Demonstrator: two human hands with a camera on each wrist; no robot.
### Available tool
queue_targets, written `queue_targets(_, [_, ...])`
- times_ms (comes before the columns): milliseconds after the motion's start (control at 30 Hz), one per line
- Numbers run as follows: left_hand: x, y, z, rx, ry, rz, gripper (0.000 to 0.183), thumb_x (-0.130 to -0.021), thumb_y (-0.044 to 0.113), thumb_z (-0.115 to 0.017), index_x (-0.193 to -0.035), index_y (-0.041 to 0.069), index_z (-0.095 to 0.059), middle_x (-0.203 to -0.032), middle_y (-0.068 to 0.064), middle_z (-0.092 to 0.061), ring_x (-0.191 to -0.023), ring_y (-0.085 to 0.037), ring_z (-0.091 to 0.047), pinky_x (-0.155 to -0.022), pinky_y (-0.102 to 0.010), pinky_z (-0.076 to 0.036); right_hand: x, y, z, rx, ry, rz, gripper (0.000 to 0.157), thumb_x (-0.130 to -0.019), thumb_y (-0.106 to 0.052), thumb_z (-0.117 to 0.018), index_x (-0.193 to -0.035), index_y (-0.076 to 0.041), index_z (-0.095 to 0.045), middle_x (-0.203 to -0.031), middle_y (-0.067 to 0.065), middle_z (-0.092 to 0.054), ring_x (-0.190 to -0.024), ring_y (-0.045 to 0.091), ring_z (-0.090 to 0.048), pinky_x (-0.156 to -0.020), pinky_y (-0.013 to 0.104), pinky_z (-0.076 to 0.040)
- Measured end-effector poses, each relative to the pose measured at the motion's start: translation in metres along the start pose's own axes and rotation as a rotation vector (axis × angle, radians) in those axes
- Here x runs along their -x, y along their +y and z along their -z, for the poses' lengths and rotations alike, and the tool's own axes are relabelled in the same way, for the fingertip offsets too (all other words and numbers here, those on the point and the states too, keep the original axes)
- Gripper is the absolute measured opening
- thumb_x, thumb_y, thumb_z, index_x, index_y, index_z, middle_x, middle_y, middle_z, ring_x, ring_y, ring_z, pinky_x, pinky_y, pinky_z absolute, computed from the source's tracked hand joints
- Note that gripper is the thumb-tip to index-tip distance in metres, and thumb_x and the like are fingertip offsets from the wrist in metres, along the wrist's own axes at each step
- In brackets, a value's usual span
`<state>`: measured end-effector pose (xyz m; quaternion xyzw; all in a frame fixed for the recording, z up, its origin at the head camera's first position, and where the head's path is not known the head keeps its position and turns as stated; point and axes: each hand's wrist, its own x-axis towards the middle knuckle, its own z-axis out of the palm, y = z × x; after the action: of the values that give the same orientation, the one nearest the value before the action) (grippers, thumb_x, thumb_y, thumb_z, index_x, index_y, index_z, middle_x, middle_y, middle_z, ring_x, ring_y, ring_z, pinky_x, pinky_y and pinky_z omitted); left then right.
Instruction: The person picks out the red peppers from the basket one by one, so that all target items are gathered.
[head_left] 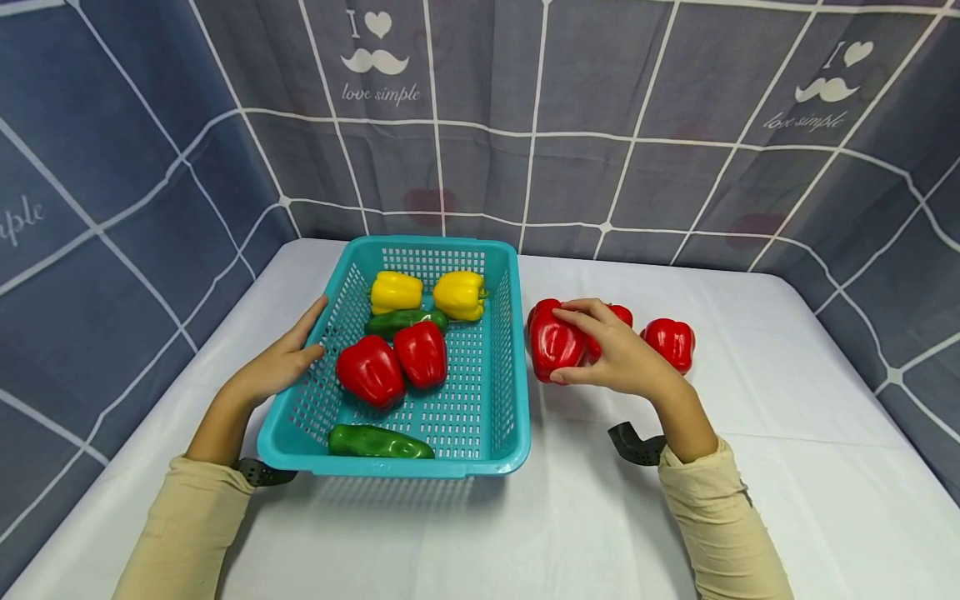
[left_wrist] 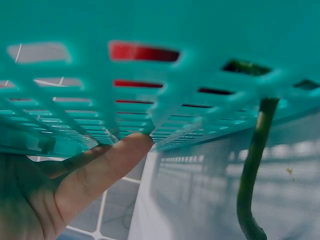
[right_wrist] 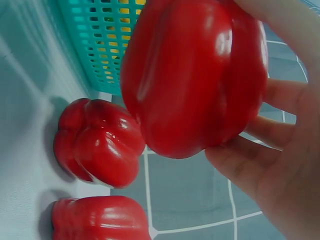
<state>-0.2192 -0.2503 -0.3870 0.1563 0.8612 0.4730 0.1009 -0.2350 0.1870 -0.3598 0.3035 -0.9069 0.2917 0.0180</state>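
My right hand grips a large red bell pepper just beyond the right wall of a turquoise basket. In the right wrist view this pepper shows raised off the table, fingers along one side of it. Two more red bell peppers lie beside it: one partly behind the hand in the head view, another further right. My left hand rests its straight fingers against the basket's left outer wall. Inside lie two red bell peppers, two yellow bell peppers and two long green peppers.
A white cloth covers the table. Grey-blue curtains with white grid lines stand along the back and both sides. In the left wrist view, a green stem pokes out through the basket's holes.
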Motion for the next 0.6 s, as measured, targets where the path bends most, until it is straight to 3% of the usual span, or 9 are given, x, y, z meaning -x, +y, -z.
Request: queue_targets(600, [0.001,0.001,0.001,-0.008,0.001,-0.013,0.072,-0.088,0.0,-0.032,-0.146,0.009,0.011,-0.151,-0.022,0.005,-0.13,-0.048,-0.014,-0.083,-0.058,-0.044,-0.006,0.003,-0.014,0.058,-0.176,-0.094,0.078,-0.065,-0.035,-0.079,-0.133,-0.011,-0.048,-0.134,0.01,-0.041,-0.123,0.031,-0.038,-0.085,0.048,-0.049])
